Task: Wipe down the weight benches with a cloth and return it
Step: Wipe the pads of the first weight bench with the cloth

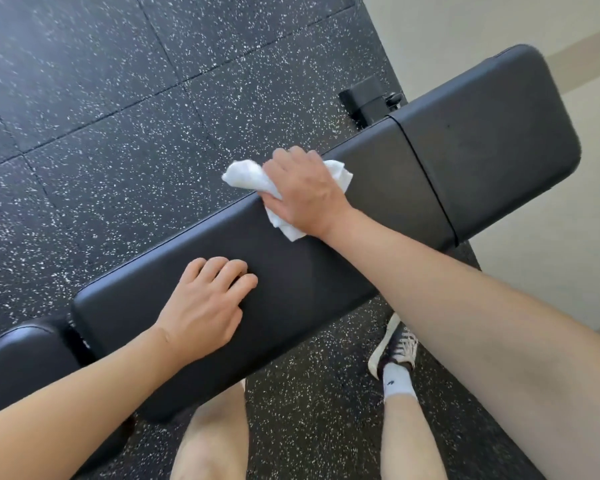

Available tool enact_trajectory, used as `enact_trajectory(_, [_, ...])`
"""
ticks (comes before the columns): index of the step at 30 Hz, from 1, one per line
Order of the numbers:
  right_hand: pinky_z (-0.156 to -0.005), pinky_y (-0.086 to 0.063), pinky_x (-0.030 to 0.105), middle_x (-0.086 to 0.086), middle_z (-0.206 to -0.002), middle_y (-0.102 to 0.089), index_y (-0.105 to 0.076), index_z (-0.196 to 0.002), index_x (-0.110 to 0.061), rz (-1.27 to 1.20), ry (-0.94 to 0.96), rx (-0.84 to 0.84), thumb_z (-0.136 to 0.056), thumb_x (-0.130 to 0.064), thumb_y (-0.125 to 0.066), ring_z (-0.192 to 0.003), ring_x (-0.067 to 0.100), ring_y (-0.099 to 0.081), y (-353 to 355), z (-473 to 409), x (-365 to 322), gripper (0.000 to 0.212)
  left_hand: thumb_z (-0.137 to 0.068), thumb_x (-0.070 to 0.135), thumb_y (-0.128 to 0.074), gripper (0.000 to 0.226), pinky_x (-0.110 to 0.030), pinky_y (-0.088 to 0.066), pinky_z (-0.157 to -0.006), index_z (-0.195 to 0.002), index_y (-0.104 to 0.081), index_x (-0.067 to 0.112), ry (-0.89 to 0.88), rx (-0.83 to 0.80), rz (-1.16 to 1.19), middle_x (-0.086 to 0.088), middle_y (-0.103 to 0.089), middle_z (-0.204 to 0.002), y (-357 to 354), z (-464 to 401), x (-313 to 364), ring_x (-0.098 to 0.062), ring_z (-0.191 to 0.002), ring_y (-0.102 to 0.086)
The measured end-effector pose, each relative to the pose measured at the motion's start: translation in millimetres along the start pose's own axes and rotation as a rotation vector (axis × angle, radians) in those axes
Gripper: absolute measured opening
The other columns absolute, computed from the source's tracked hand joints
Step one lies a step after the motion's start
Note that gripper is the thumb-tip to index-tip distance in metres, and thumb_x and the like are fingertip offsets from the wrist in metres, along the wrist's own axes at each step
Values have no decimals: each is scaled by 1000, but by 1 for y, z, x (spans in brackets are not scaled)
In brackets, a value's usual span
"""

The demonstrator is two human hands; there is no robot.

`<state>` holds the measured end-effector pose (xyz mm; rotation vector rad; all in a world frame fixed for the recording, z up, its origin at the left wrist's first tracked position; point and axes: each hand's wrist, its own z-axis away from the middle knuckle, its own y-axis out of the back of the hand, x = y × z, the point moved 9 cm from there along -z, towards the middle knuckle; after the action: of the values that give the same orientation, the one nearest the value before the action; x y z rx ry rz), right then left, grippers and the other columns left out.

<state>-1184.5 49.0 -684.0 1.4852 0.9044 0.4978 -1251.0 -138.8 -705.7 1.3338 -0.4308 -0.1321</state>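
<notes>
Our right hand (303,192) lies knuckles up on the far edge of the black weight bench (291,271), fingers curled around a crumpled white cloth (243,176) and pressing it against the long back pad. Bunches of the cloth stick out on both sides of the hand and below the heel of the palm, and part of it hangs past the far edge of the pad over the floor. Our left hand (205,306) rests on the same pad nearer to us, toward its left end, holding nothing; its fingers are bent at the knuckles with the tips touching the vinyl and the fingers set close together. The two hands are well apart along the pad.

We see the bench running diagonally from lower left to upper right. A narrow seam separates the long pad from a second wider pad (492,140) at the upper right, and another padded section (18,368) sits at the lower left beyond a gap. A black frame foot (368,102) shows on the far side, beside the seam. Beneath everything is dark speckled rubber floor tile (101,98), and a pale wall (499,19) fills the upper right corner. Below the bench we see our bare legs, with a dark lace-up sneaker (395,344) and a white sock (395,381) on the right foot.
</notes>
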Motion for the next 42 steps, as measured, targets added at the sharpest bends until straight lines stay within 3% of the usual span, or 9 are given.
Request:
enact_trajectory(5, [-68, -40, 45, 15, -93, -61, -63, -95, -4, 99, -393, 50, -95, -33, -58, -81, 35, -56, 32, 56, 112, 29, -80, 21, -55, 44, -47, -43, -93, -124, -59, 18, 89, 24, 28, -4, -54, -129, 13, -55, 14, -33, -114, -54])
enact_trajectory(11, [-63, -40, 40, 14, -96, -64, -65, -97, -8, 2, 21, -91, -81, -31, -66, -74, 29, -54, 20, 146, 35, 28, -89, 18, -55, 44, -51, -44, -94, -133, -53, 21, 570, 125, 276, -1, -52, -139, 30, -117, -34, -34, -116, -49])
enact_trajectory(13, [-63, -39, 39, 9, -99, -65, -68, -99, -11, 24, 151, -141, -83, -34, -66, -75, 27, -53, 22, 162, 48, 28, -96, 18, -54, 45, -53, -43, -99, -141, -48, 21, 600, 87, 341, -1, -52, -142, 26, -138, -31, -34, -120, -49])
enact_trajectory(18, [-63, -39, 40, 9, -91, -61, -66, -94, -9, 84, -304, -24, -89, -29, -63, -73, 29, -52, 56, 188, 149, 21, -102, 30, -51, 54, -49, -38, -112, -153, -41, 18, 524, 29, 376, -4, -51, -151, 29, -215, 10, -31, -132, -48])
enact_trajectory(20, [-62, -39, 39, 9, -92, -60, -65, -95, -10, 25, -237, -72, -86, -28, -68, -74, 29, -51, 54, 208, 130, 20, -103, 36, -47, 55, -50, -36, -114, -155, -41, 18, 586, 5, 374, -5, -52, -152, 27, -246, 21, -32, -135, -48])
enact_trajectory(22, [-63, -40, 38, 7, -92, -60, -65, -95, -11, -69, -156, -130, -84, -27, -71, -74, 27, -49, 56, 226, 115, 20, -104, 42, -40, 46, -50, -38, -109, -143, -53, 22, 674, 7, 378, -5, -61, -140, 28, -278, 26, -33, -128, -54])
enact_trajectory(26, [-71, -36, 36, -2, -93, -50, -59, -98, -14, -287, -470, -36, -96, -34, -60, -79, 21, -41, 81, 260, 178, 20, -102, 52, -24, 52, -42, -40, -82, -76, -55, 19, 896, -2, 476, -4, -64, -87, 20, -321, 16, -37, -91, -59])
enact_trajectory(31, [-71, -40, 38, -5, -94, -46, -55, -99, -16, -310, -558, 92, -100, -36, -59, -81, 19, -40, 91, 262, 229, 21, -96, 49, -32, 54, -37, -35, -74, -66, -59, 13, 1128, 81, 351, -2, -57, -69, 13, -326, -4, -36, -80, -57])
enact_trajectory(42, [-64, -33, 41, 6, -82, -55, -61, -83, -12, -61, -541, 292, -95, -43, -65, -74, 29, -48, 56, 87, 260, 33, -91, 37, -31, 45, -37, -24, -58, -59, -52, 14, 1131, 190, 184, -2, -48, -59, 10, -324, -5, -19, -54, -37])
